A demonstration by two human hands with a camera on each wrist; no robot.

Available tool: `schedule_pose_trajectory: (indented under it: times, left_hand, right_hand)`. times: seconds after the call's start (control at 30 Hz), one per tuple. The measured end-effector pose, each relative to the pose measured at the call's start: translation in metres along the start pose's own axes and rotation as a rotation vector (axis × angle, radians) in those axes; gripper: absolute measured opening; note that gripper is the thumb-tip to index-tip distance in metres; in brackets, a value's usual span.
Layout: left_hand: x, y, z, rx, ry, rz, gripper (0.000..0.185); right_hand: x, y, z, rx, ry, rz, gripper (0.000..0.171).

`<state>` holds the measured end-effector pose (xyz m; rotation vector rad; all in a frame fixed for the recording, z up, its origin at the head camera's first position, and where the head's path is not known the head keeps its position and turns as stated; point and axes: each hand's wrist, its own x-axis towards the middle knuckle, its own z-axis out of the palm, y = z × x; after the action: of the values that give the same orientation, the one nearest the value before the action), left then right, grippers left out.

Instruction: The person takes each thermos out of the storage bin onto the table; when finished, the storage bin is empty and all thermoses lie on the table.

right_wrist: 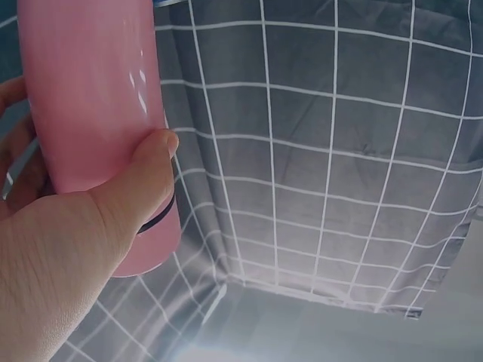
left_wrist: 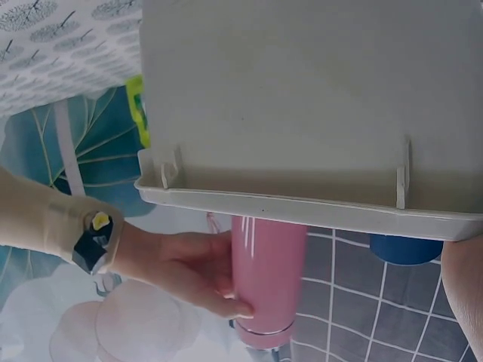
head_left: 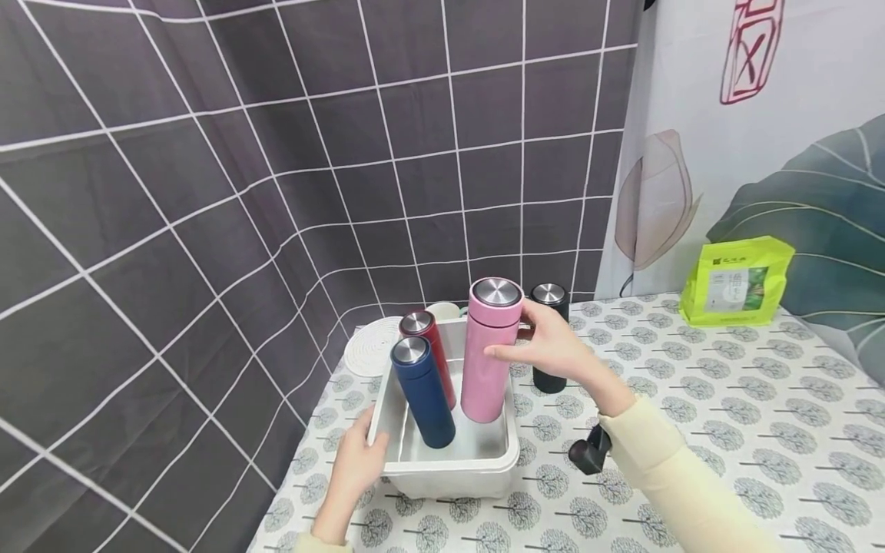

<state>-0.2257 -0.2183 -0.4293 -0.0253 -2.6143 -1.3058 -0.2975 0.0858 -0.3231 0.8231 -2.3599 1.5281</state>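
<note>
Right hand [head_left: 553,349] is gripping the pink flask [head_left: 488,349] around its upper body, thumb on the near side, fingers wrapping behind. Left hand [head_left: 361,461] is holding the near-left corner of the white plastic bin [head_left: 477,468], fingers curling over its rim.

Head view: pink flask is standing upright inside the bin, at its right side, its base at or near the bin floor (contact cannot be told). Beside it in the bin are leaning a navy flask [head_left: 423,392] and, behind that, a red flask [head_left: 430,353]. A black flask [head_left: 549,338] is standing on the patterned tablecloth [head_left: 726,399] just right of the bin, behind the right hand.

Left wrist view is showing what the head view is not: the bin's outer wall and rim lip [left_wrist: 302,207], with the pink flask [left_wrist: 268,279] and gripping right hand [left_wrist: 189,271] beyond it.

Right wrist view is showing the thumb [right_wrist: 143,177] pressing against the pink flask [right_wrist: 98,105], grid-patterned backdrop [right_wrist: 324,166] behind.
</note>
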Motion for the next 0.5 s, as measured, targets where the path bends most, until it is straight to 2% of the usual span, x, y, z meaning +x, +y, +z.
schedule_pose_trajectory:
  times: [0.23, 0.5]
  left_hand:
    - [0.000, 0.001, 0.000, 0.001, -0.005, -0.006, 0.047]
    - [0.000, 0.001, 0.000, 0.009, 0.010, 0.013, 0.046]
  right_hand:
    - [-0.001, -0.008, -0.016, 0.095, -0.006, 0.012, 0.059]
    - [-0.008, -0.021, -0.035, 0.056, 0.056, -0.007, 0.056]
